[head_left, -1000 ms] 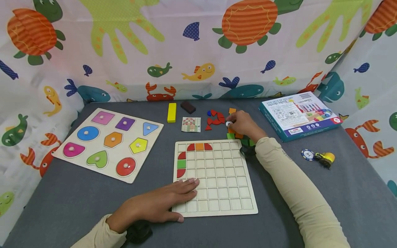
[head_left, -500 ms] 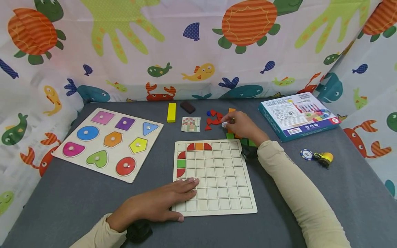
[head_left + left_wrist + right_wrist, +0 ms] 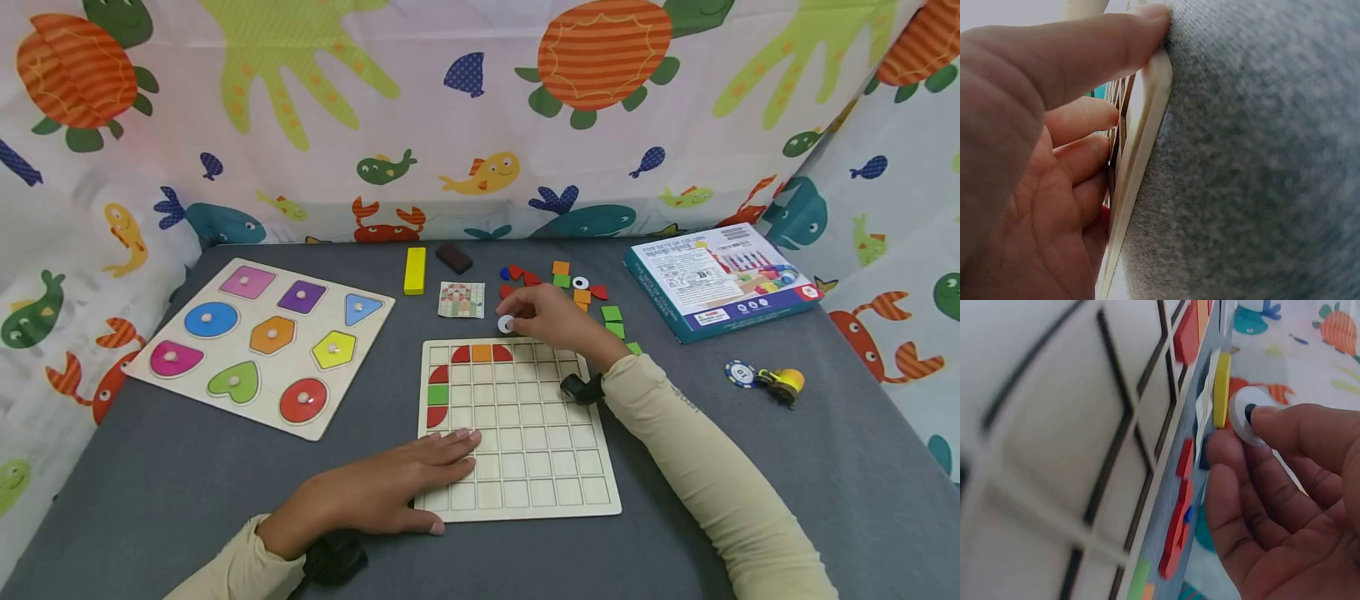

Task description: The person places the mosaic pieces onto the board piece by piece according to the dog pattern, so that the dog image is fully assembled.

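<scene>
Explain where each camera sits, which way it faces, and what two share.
Head: on the head, looking forward and down at the grid board; left grip, right grip and sleeves show.
Left wrist: worn there, looking along the board's edge; left grip shows.
Right wrist: worn there, looking past the board at the white disc; right grip shows.
Head and right wrist share the yellow block.

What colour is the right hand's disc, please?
White disc, dark centre; clearest in the right wrist view.

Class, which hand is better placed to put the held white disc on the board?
Likely the right hand: it pinches the white disc near the board; the left hand rests on it.
</scene>
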Demonstrator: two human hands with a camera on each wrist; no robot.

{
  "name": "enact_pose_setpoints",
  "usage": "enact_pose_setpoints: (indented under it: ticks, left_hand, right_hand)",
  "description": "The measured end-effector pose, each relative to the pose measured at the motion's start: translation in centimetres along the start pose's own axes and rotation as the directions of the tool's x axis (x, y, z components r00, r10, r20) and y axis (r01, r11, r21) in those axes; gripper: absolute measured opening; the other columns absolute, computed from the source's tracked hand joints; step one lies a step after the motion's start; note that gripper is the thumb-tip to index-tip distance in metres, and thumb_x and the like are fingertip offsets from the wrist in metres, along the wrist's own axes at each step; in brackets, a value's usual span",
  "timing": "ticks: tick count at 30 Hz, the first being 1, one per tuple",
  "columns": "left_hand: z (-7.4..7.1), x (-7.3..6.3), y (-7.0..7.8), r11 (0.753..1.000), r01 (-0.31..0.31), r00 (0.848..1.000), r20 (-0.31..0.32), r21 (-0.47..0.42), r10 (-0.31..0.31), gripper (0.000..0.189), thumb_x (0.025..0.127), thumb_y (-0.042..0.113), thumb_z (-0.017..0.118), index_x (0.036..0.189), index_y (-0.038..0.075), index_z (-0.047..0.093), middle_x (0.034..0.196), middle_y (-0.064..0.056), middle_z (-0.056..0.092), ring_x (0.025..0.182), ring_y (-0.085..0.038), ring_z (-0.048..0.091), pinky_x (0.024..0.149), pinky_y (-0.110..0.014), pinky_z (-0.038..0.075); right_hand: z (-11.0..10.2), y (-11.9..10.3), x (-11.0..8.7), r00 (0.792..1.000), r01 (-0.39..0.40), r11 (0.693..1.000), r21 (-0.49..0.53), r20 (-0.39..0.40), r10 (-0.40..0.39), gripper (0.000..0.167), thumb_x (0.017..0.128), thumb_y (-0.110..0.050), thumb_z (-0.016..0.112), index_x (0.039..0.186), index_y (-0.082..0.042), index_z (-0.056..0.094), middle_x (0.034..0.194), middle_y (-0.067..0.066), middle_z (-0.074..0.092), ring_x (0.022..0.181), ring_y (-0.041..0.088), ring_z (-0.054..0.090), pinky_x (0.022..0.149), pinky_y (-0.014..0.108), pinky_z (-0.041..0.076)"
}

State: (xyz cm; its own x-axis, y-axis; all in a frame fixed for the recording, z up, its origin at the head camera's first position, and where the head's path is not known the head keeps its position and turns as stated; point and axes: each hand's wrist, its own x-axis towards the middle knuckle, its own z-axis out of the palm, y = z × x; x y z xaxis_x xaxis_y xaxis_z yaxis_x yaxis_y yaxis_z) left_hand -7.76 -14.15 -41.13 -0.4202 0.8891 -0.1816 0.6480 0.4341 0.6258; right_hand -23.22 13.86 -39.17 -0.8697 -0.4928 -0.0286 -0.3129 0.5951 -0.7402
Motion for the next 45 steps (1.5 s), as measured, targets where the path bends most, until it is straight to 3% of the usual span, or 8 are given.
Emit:
enact_pose_setpoints:
  ticks: [4, 9, 22, 33, 36, 45]
  left_hand:
    - [0.0, -0.3, -0.1, 1.0, 0.006, 1.0, 0.016, -0.003, -0.006, 0.072, 0.092, 0.032, 0.067, 0.152, 0.01, 0.033, 0.162, -0.001, 0.012, 0.147, -0.02, 0.008, 0.114, -0.041, 0.02]
    - [0.0, -0.4, -0.3, 1.0, -0.021, 0.999, 0.027, -0.004, 0.021, 0.072, 0.093, 0.031, 0.066, 0.153, 0.011, 0.032, 0.162, -0.002, 0.011, 0.147, -0.021, 0.007, 0.115, -0.042, 0.018]
    - [-0.3, 0.0, -0.2, 0.999, -0.04, 0.998, 0.054, 0.018, 0.039, 0.072, 0.093, 0.029, 0.067, 0.153, 0.01, 0.031, 0.162, -0.004, 0.009, 0.147, -0.021, 0.006, 0.115, -0.042, 0.017]
    - [-0.5, -0.1, 0.1, 1.0, -0.019, 0.998, 0.067, 0.016, 0.018, 0.073, 0.092, 0.028, 0.069, 0.153, 0.011, 0.031, 0.162, -0.004, 0.008, 0.147, -0.02, 0.005, 0.115, -0.042, 0.018]
    - [-0.4, 0.0, 0.1, 1.0, -0.019, 0.998, 0.068, 0.014, 0.018, 0.073, 0.091, 0.028, 0.069, 0.153, 0.011, 0.032, 0.162, -0.004, 0.009, 0.147, -0.021, 0.005, 0.115, -0.042, 0.018]
    - [-0.5, 0.0, 0.0, 0.999, -0.02, 0.997, 0.072, 0.027, 0.018, 0.074, 0.091, 0.027, 0.069, 0.153, 0.012, 0.032, 0.162, -0.004, 0.009, 0.147, -0.02, 0.006, 0.115, -0.043, 0.018]
  right_hand:
    - [1.2, -0.7, 0.3, 0.998, 0.011, 1.0, -0.003, 0.068, -0.011, 0.017, 0.093, -0.006, 0.064, 0.107, -0.005, 0.073, 0.098, 0.002, 0.069, 0.083, 0.018, 0.06, 0.073, 0.03, 0.051]
    - [2.2, -1.4, 0.2, 0.989, 0.084, 0.996, -0.022, 0.125, -0.081, 0.015, 0.092, -0.004, 0.064, 0.103, -0.006, 0.075, 0.1, 0.001, 0.068, 0.088, 0.016, 0.06, 0.076, 0.029, 0.051]
    - [4.7, -3.6, 0.5, 0.956, 0.155, 0.987, -0.051, 0.259, -0.137, 0.015, 0.09, -0.003, 0.066, 0.1, -0.01, 0.075, 0.093, -0.003, 0.068, 0.08, 0.011, 0.059, 0.075, 0.025, 0.05]
    - [5.6, -4.4, 0.6, 0.944, 0.251, 0.946, -0.206, 0.269, -0.192, 0.012, 0.088, -0.003, 0.069, 0.097, -0.008, 0.075, 0.09, -0.001, 0.062, 0.078, 0.011, 0.055, 0.07, 0.022, 0.047]
    - [5.4, -4.3, 0.6, 0.946, 0.243, 0.949, -0.199, 0.266, -0.186, 0.012, 0.09, -0.004, 0.068, 0.098, -0.008, 0.075, 0.092, -0.001, 0.063, 0.079, 0.011, 0.056, 0.072, 0.023, 0.048]
    - [2.8, -2.5, 0.8, 0.979, 0.127, 0.978, -0.164, 0.177, -0.098, 0.017, 0.093, -0.008, 0.066, 0.107, -0.008, 0.075, 0.1, 0.0, 0.068, 0.09, 0.015, 0.059, 0.081, 0.03, 0.05]
